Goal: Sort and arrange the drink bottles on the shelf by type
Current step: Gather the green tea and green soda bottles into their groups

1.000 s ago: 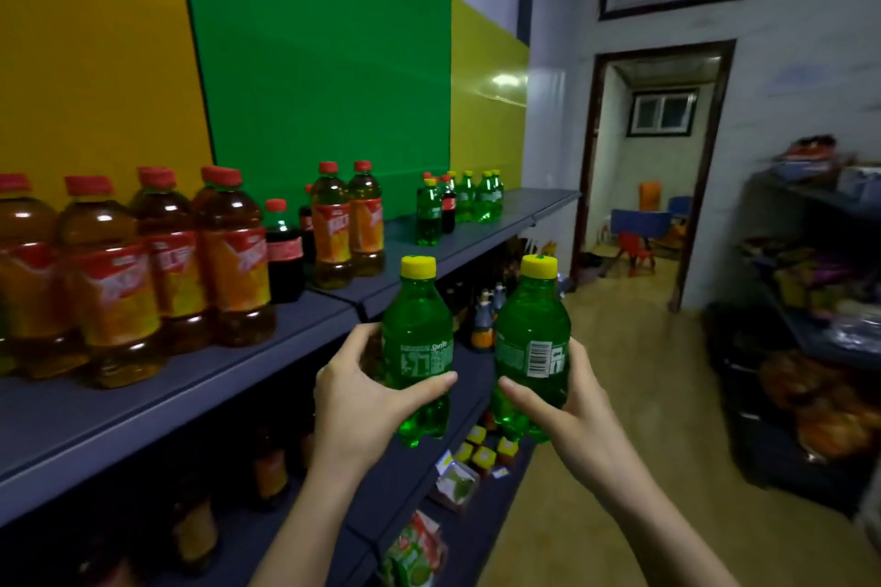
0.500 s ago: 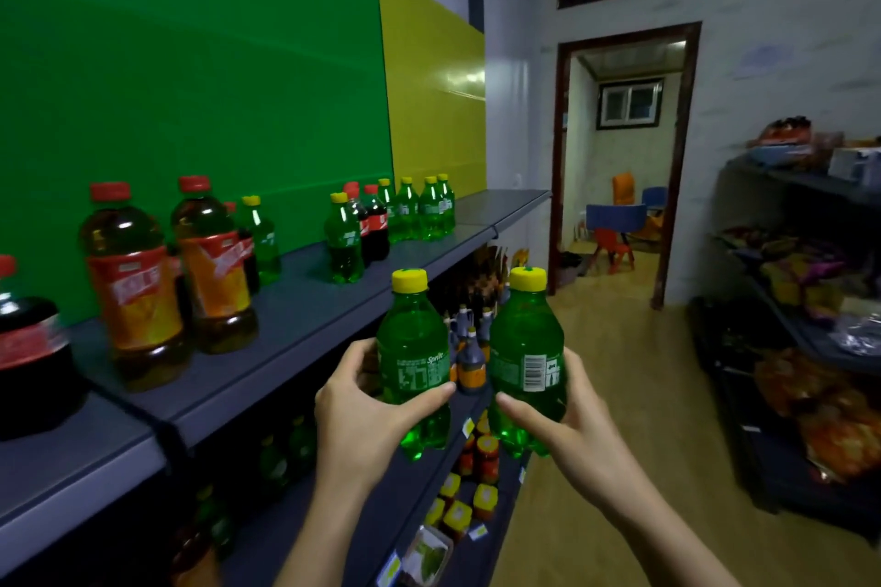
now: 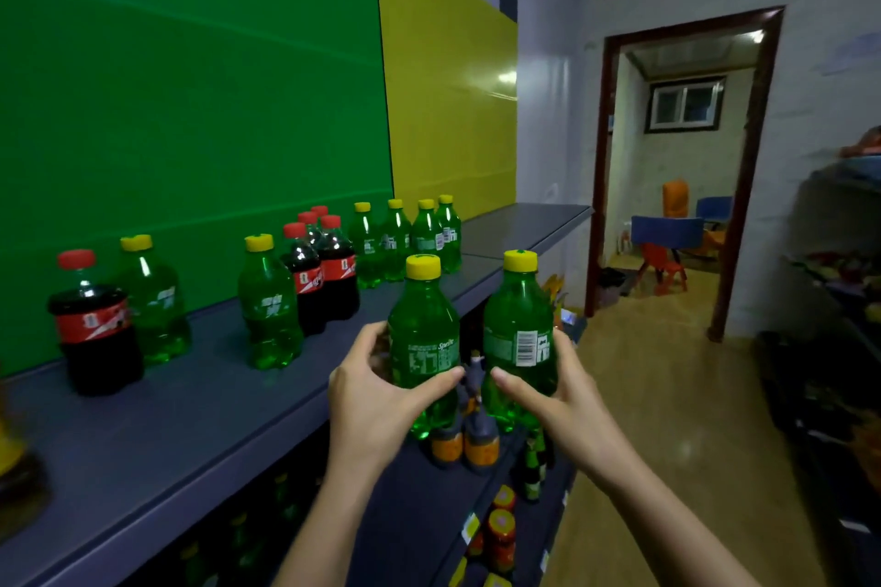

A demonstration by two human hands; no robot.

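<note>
While my left hand (image 3: 376,391) curls round the left Sprite bottle (image 3: 423,338) and my right hand (image 3: 558,396) round the right Sprite bottle (image 3: 519,329), both full of green drink and held just off the front edge of the shelf (image 3: 190,419), I judge I'm mid-carry. Next, stand them beside the green cluster (image 3: 410,238) at the shelf's far end, beyond the colas (image 3: 329,267).

held bottles (image 3: 472,348) before shelf (image 3: 190,419) | cola bottles (image 3: 324,272) behind
</note>
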